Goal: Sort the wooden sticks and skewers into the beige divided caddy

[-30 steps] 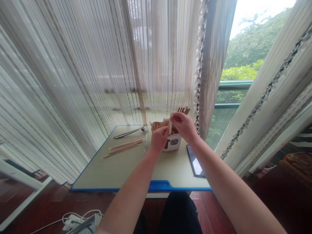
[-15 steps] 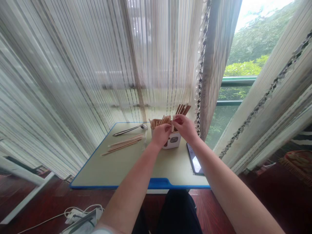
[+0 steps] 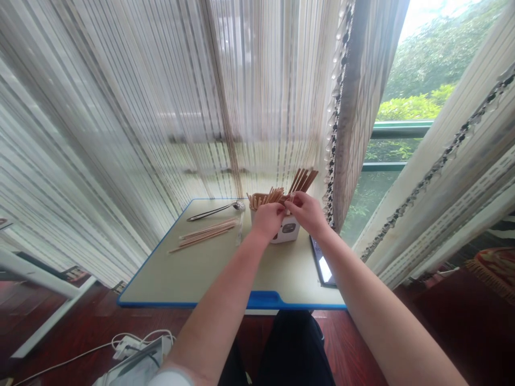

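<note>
Both hands meet over the white box (image 3: 288, 234) with dark markings, which stands near the table's back edge. My left hand (image 3: 269, 221) is closed in a pinch at the front of the box. My right hand (image 3: 306, 212) pinches just beside it, fingertips almost touching the left ones. Something small and pale shows between the fingers, too blurred to name. Short light wooden sticks (image 3: 263, 199) stand in the left part of the box. Dark brown chopsticks (image 3: 304, 180) lean out at its back right, behind my right hand.
On the table (image 3: 219, 276) with a blue rim lie a pile of long thin sticks (image 3: 208, 235), a slotted metal spoon (image 3: 215, 210), and a narrow clear wrapper (image 3: 240, 229). A phone (image 3: 323, 265) lies under my right forearm. Curtains (image 3: 169, 96) hang behind the table.
The pale piece stood upright between my fingers and now shows less. My right fingers have dropped slightly lower, closer to my left hand. The view has shifted a little.
</note>
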`<state>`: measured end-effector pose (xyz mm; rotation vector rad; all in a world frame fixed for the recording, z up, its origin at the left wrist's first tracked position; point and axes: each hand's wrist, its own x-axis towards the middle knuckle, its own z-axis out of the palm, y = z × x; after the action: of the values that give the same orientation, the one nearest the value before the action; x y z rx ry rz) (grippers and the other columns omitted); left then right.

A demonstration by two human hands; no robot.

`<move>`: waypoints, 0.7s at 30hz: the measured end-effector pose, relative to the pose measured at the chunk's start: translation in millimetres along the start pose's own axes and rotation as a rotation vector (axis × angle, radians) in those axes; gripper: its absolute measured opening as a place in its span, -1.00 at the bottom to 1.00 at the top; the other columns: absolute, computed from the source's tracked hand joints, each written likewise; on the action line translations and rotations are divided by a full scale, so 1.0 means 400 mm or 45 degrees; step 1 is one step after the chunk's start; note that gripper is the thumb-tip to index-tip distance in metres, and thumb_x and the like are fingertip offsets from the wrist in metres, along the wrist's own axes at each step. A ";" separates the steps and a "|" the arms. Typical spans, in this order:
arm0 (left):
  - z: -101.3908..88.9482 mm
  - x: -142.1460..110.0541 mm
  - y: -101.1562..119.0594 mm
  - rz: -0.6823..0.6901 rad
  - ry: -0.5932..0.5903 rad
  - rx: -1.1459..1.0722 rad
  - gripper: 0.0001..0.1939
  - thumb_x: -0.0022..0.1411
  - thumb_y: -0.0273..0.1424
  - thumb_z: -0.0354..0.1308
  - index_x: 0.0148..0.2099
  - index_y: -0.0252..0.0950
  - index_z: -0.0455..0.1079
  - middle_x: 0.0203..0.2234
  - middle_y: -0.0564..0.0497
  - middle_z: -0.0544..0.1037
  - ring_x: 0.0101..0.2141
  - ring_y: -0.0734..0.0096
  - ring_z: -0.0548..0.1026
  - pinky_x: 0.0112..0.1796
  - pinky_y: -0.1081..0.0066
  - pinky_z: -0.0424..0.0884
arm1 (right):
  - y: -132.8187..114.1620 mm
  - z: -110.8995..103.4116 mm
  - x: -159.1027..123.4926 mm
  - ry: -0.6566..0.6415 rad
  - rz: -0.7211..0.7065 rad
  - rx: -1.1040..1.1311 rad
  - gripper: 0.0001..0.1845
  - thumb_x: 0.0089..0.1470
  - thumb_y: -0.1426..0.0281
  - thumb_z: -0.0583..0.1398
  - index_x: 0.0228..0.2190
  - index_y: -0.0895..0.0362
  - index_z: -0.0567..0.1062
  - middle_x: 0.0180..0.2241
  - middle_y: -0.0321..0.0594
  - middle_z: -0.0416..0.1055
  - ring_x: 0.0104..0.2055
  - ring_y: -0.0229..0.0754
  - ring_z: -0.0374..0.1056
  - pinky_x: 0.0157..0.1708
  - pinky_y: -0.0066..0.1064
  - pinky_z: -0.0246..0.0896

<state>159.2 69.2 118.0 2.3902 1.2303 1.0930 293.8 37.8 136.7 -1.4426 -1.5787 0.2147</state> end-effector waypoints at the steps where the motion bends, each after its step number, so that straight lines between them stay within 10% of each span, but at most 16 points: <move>1: -0.001 -0.004 0.003 0.009 0.013 -0.007 -0.80 0.21 -0.42 0.06 -0.30 -0.22 0.53 -0.43 0.01 0.59 -0.39 0.36 0.51 -0.32 0.41 0.41 | -0.001 -0.001 0.000 0.019 -0.020 -0.005 -0.77 -0.02 0.31 0.15 -0.29 0.11 0.48 -0.39 -0.21 0.47 -0.33 -0.15 0.37 -0.32 -0.34 0.24; 9: -0.092 -0.121 -0.070 0.080 0.593 -0.020 -0.78 0.20 -0.45 0.04 -0.11 -0.29 0.41 -0.28 -0.04 0.55 -0.33 0.44 0.49 -0.23 0.42 0.41 | -0.120 0.054 -0.080 0.694 -0.605 -0.076 -0.74 0.01 0.42 0.12 -0.19 0.12 0.38 -0.16 -0.07 0.36 -0.06 -0.06 0.25 -0.03 -0.16 0.15; 12: -0.148 -0.172 -0.192 -0.109 0.758 0.190 -0.78 0.19 -0.47 0.03 -0.11 -0.32 0.39 -0.28 -0.06 0.53 -0.31 0.40 0.47 -0.18 0.37 0.39 | -0.173 0.175 -0.114 0.339 -0.791 -0.012 -0.76 0.03 0.44 0.10 -0.20 0.11 0.38 -0.18 -0.10 0.38 -0.09 -0.09 0.27 -0.06 -0.22 0.18; 16: -0.204 -0.236 -0.367 -0.386 0.467 0.545 -0.76 0.15 -0.50 0.06 -0.11 -0.32 0.42 -0.22 -0.08 0.52 -0.15 0.28 0.42 -0.07 0.32 0.31 | -0.175 0.404 -0.123 -0.351 -0.578 -0.151 -0.71 0.04 0.47 0.06 -0.16 0.14 0.41 -0.18 -0.14 0.42 -0.13 -0.11 0.28 -0.12 -0.32 0.19; 21: -0.215 -0.306 -0.477 -0.511 0.151 0.779 -0.79 0.17 -0.44 0.06 -0.16 -0.29 0.45 -0.24 -0.07 0.51 -0.14 0.23 0.37 -0.07 0.27 0.25 | -0.113 0.594 -0.119 -0.513 -0.457 -0.470 -0.62 0.07 0.46 0.04 -0.06 0.14 0.42 -0.08 -0.12 0.40 -0.03 -0.07 0.21 0.00 -0.29 0.04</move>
<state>-61.2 81.7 17.5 2.3042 2.2305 0.8198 85.0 90.9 16.7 -1.4134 -2.2704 -0.0026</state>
